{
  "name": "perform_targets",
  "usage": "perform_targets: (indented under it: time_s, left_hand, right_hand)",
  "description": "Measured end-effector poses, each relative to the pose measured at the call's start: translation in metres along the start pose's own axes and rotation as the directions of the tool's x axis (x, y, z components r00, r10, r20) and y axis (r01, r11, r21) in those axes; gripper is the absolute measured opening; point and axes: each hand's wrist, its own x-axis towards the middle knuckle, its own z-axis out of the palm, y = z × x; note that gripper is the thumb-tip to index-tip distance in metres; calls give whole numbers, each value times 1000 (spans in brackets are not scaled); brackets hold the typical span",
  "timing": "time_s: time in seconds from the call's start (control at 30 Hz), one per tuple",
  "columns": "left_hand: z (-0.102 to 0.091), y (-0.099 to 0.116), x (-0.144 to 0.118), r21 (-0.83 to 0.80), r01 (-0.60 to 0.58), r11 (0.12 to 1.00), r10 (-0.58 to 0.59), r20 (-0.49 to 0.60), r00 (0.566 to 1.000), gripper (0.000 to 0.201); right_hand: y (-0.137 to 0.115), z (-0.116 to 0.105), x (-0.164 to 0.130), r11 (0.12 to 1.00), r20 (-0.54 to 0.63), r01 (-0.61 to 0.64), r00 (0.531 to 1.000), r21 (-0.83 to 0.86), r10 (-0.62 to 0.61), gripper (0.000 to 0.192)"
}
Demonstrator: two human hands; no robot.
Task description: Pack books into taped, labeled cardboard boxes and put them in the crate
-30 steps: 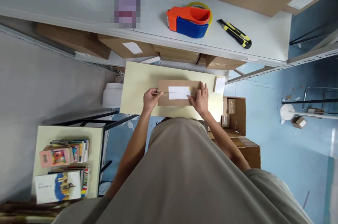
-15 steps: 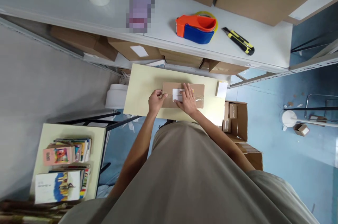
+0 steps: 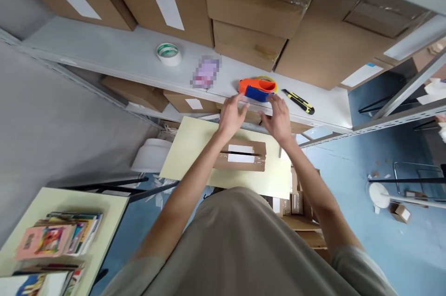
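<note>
An orange and blue tape dispenser (image 3: 257, 90) lies on the shelf, a yellow ring showing behind it. My left hand (image 3: 231, 117) is at its left end with thumb and fingers apart. At the other end is my right hand (image 3: 279, 118), fingers also spread. Whether the fingertips touch the dispenser I cannot tell. Below them on the pale yellow table (image 3: 188, 147) rests a cardboard box (image 3: 259, 149). A dark gap runs lengthwise across its top, through the white label (image 3: 240, 158).
On the shelf are a tape roll (image 3: 169, 54), a blurred-out purple item (image 3: 206, 73) and a utility knife (image 3: 298, 101), with large cartons (image 3: 251, 12) behind. Books (image 3: 59, 238) are piled on a side table at lower left. An open carton (image 3: 301, 221) stands below right.
Both hands have left the box and moved up and forward to the tape dispenser. The view has tilted up toward the shelf. A dark gap now shows along the box top.
</note>
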Motion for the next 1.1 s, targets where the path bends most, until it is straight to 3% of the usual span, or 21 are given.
perform_targets:
  time_s: [0.1, 0.17, 0.23, 0.33, 0.43, 0.53, 0.6, 0.67, 0.73, 0.8, 0.9, 1.1]
  left_hand:
    - [11, 22, 51, 7, -10, 1000, 11, -7, 1000, 44]
    - [17, 27, 64, -9, 9, 1000, -10, -17, 1000, 43]
    - [20, 27, 63, -55, 31, 998, -32, -26, 999, 42]
    - [15, 27, 42, -164, 71, 984, -78, -37, 996, 36]
    - [-2, 32, -3, -299, 147, 943, -164, -32, 986, 24]
    - [-25, 41, -69, -422, 236, 875, -273, -28, 962, 22]
    - [-40, 48, -116, -475, 263, 840, -312, -26, 950, 27]
    - [-54, 51, -158, -480, 308, 821, -360, -17, 933, 31]
    - [-65, 50, -190, -448, 361, 818, -412, -18, 911, 34]
    - [-73, 45, -212, -422, 417, 805, -469, -23, 883, 36]
    - [-84, 36, -231, -426, 480, 767, -526, 10, 850, 35]
    - [-113, 17, -236, -404, 491, 772, -497, 100, 862, 26]
  right_hand:
    - [4, -3, 65, 989, 147, -36, 988, -144, 57, 56]
    - [3, 2, 92, 972, 249, -54, 962, -227, 112, 54]
    - [1, 6, 108, 962, 313, -69, 937, -263, 153, 50]
    - [-5, 3, 113, 966, 327, -133, 923, -223, 203, 44]
    - [-15, -7, 89, 976, 266, -210, 939, -60, 218, 46]
    - [-38, -12, 31, 917, 235, -248, 955, 311, 179, 53]
    - [-62, -9, -17, 755, 288, -290, 947, 588, 140, 54]
    - [-88, -1, -59, 558, 387, -381, 915, 737, 115, 60]
    - [-114, 11, -89, 433, 481, -473, 871, 767, 101, 66]
    - [-132, 26, -106, 388, 547, -538, 831, 748, 98, 72]
    - [-149, 47, -118, 409, 599, -576, 796, 708, 84, 77]
    - [-164, 65, -126, 472, 627, -566, 778, 676, 36, 75]
